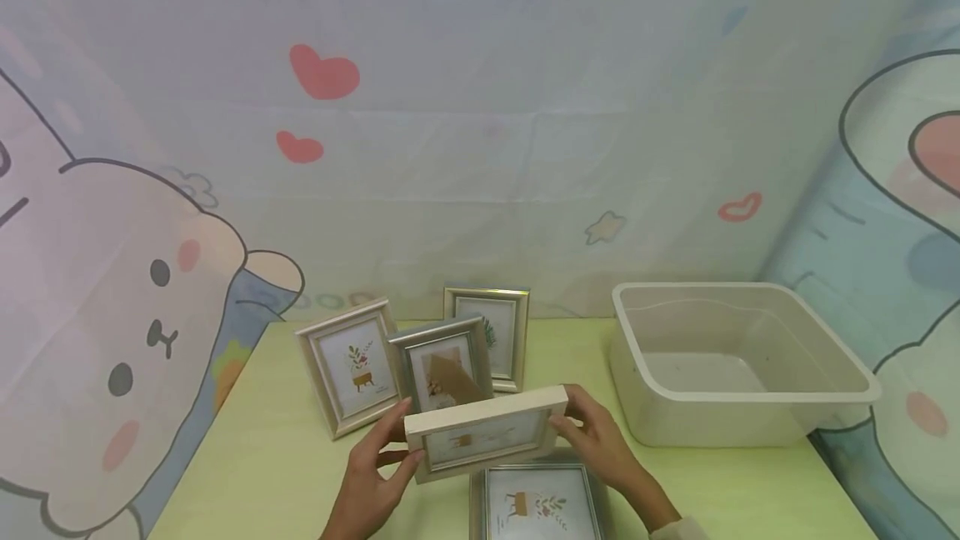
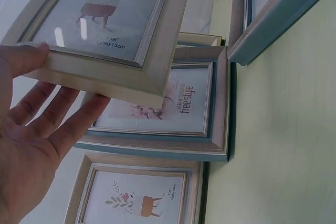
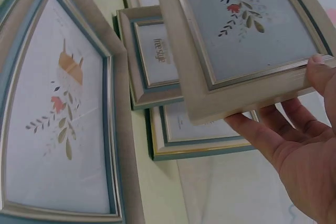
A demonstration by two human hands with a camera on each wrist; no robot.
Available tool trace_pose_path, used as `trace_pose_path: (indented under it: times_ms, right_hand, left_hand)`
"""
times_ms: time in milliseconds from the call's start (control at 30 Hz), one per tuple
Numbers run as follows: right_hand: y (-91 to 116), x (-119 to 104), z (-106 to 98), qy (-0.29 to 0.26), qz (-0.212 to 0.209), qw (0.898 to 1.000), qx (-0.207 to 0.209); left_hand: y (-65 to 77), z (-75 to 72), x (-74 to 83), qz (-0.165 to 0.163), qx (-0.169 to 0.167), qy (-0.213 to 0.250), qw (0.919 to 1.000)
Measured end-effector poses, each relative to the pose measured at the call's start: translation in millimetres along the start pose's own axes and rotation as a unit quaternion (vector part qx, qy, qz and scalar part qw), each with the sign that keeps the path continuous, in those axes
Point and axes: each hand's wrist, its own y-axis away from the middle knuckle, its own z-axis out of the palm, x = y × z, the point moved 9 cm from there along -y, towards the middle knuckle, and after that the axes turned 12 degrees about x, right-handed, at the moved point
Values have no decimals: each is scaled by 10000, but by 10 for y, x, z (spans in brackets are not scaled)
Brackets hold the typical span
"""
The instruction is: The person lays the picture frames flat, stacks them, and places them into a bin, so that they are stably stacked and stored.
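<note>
A cream picture frame (image 1: pixel 487 438) is held up, tilted, by both hands above the table. My left hand (image 1: pixel 375 473) grips its left end, thumb on the front edge and fingers behind, as the left wrist view shows. At the other end my right hand (image 1: pixel 603 444) pinches it the same way. Under glass, its print shows a plant in a brown pot on legs. Directly below is another picture frame (image 1: pixel 540 502), partly covered. Beyond the held one stands a silver-toned frame (image 1: pixel 480 357) with reflections in its glass; its lower part is hidden.
A beige picture frame (image 1: pixel 356 369) stands at the left, and a gold-edged one (image 1: pixel 519 340) at the back, partly covered. On the right sits a deep cream plastic tub (image 1: pixel 750 423). The yellow-green tabletop (image 1: pixel 247 448) ends at a cartoon-printed cloth (image 1: pixel 480 148).
</note>
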Motion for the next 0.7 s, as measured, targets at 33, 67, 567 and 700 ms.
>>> trace_pose_path:
  times_ms: [33,67,567,700]
  right_hand:
    - [13,-9,-23,-14,-71,9999,87]
    - [26,-22,-45,-41,-135,9998,160]
    - [146,-235,-272,-432,-942,9928,596]
    - [147,-299,-321,-615,-1018,9911,590]
  left_hand:
    - [-11,11,-9,-24,-47,74,10000]
    - [-23,23,-15,-32,-98,147,9998]
    - [-210,197,4,-19,-811,852,9931]
    - [-280,237,30,-167,-1038,982,9896]
